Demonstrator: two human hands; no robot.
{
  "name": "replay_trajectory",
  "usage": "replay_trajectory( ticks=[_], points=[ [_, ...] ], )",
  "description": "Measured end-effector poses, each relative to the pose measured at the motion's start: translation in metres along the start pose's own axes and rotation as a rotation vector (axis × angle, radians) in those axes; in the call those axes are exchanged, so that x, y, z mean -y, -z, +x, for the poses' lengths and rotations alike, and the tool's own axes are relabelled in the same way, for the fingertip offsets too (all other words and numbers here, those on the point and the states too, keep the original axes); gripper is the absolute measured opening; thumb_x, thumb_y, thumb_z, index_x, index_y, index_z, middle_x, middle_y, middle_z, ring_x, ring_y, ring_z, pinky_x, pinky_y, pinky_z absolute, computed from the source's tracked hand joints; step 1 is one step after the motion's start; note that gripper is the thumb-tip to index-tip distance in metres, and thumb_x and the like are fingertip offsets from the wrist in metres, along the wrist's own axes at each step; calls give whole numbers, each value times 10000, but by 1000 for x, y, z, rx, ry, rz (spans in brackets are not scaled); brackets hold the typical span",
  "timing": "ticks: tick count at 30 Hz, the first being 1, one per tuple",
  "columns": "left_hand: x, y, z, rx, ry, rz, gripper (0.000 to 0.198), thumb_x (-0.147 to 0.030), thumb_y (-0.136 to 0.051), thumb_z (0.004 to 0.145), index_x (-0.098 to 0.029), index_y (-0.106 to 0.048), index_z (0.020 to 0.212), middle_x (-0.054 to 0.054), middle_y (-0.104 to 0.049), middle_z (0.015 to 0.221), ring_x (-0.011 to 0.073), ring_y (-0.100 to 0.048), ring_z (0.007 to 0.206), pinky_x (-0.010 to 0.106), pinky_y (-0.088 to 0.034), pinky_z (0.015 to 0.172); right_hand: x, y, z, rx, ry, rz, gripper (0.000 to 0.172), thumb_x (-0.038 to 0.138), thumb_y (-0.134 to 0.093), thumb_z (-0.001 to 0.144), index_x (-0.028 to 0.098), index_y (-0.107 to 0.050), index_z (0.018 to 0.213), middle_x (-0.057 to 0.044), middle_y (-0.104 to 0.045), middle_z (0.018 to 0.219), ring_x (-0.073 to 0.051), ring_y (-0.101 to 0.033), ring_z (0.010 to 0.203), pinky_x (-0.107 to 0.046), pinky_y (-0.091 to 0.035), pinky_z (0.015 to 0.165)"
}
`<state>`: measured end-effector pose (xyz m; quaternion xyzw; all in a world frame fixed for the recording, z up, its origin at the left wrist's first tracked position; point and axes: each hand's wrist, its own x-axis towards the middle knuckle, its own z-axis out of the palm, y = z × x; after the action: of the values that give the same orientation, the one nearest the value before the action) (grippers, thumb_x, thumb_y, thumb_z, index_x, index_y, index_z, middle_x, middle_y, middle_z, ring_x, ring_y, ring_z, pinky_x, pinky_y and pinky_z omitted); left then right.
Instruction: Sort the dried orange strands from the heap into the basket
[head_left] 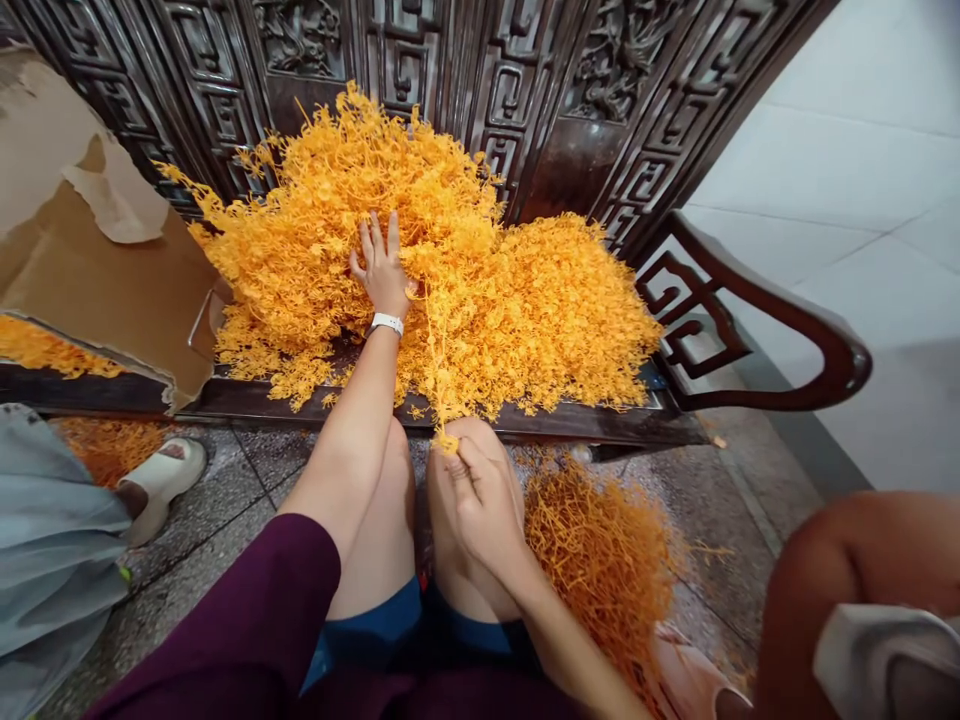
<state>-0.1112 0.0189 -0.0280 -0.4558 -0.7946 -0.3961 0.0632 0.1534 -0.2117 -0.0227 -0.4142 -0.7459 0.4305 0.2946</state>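
Purple sleeve [240, 600] of a seated person fills the lower left of the frame. Across the middle and top stands a dark wooden worktop [562, 424] with a carved back [585, 170], bearing a large heap of yellow-orange, frilly sprigs [570, 310] at the centre. A torn cardboard box [112, 290] sits at the left; a darker orange pile [600, 560] lies at lower right. The left hand [382, 275], fingers spread, lies against the heap above centre, a white wristband [387, 322] below it. Just below centre, the right hand's [484, 505] fingers pinch the lower end of one thin strand [441, 385].
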Motion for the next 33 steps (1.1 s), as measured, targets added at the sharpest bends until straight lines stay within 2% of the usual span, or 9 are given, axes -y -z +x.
replay_trajectory(
  ticks=[5, 9, 16, 19, 23, 25, 27, 29, 33],
  points=[
    [-2, 1, 3, 28, 1, -38, 1013, -233, -729, 839, -282, -212, 1709, 59, -107, 1795, 313, 40, 1667, 618, -20, 1327, -1, 17, -50, 197, -17, 75, 304, 381, -459, 1072, 272, -508, 792, -15, -567, 737, -228, -546, 695, -377, -394, 668],
    [-1, -3, 5, 12, 3, -37, 959, -383, -758, 876, -265, -263, 1689, 43, -163, 1788, 277, 27, 1668, 583, 0, 1335, 3, 42, -73, 105, -51, 82, 311, 402, -495, 1069, 274, -527, 788, -14, -561, 730, -215, -533, 665, -375, -400, 635],
    [-40, 19, -20, -64, -21, -59, 1061, -585, -734, 887, -163, -172, 1683, 65, -96, 1799, 295, 18, 1643, 589, -13, 1300, 40, 116, -26, -82, 118, -52, 326, 399, -553, 1068, 255, -582, 776, -20, -533, 717, -177, -505, 654, -362, -385, 616],
    [-75, 38, -39, -76, -21, -176, 864, -592, -669, 934, -200, -345, 1633, 86, -273, 1751, 316, -72, 1652, 524, -140, 1314, 57, 148, 9, -31, 200, -114, 361, 433, -582, 1061, 234, -593, 761, -9, -512, 686, -138, -474, 615, -332, -369, 580],
    [-119, 44, -66, 334, -147, -664, 631, -725, -372, 1027, -222, -646, 1291, 106, -698, 1298, 295, -548, 1429, 447, -483, 1125, 63, 177, 60, 51, 152, -6, 406, 545, -553, 1054, 212, -634, 836, 28, -444, 642, -80, -439, 547, -254, -352, 517],
    [-134, 38, -83, 638, -173, -917, 776, -789, -194, 1014, -199, -686, 1118, 90, -734, 1007, 238, -719, 1149, 362, -576, 935, 53, 186, 82, 53, 110, 76, 403, 547, -551, 1049, 196, -646, 873, 38, -451, 661, -56, -452, 549, -223, -376, 532],
    [-142, 29, -101, 870, -156, -1053, 816, -818, -171, 992, -185, -684, 1026, 69, -689, 824, 185, -744, 898, 300, -578, 784, 34, 192, 99, 55, 71, 138, 371, 512, -567, 1049, 185, -641, 892, 34, -502, 702, -46, -488, 571, -209, -407, 554],
    [-144, 20, -114, 955, -138, -1080, 696, -788, -321, 1002, -186, -668, 964, 35, -625, 723, 141, -681, 717, 272, -537, 684, 8, 197, 110, 32, 49, 189, 318, 480, -589, 1048, 187, -631, 933, 28, -561, 736, -46, -520, 583, -203, -431, 562],
    [-134, 13, -118, 872, -275, -963, 444, -600, -680, 947, -182, -640, 802, -2, -573, 670, 108, -544, 620, 280, -462, 653, -43, 208, 121, -135, 67, 229, 298, 468, -747, 960, 224, -577, 985, 42, -614, 699, -63, -504, 509, -206, -416, 493]
  ],
)
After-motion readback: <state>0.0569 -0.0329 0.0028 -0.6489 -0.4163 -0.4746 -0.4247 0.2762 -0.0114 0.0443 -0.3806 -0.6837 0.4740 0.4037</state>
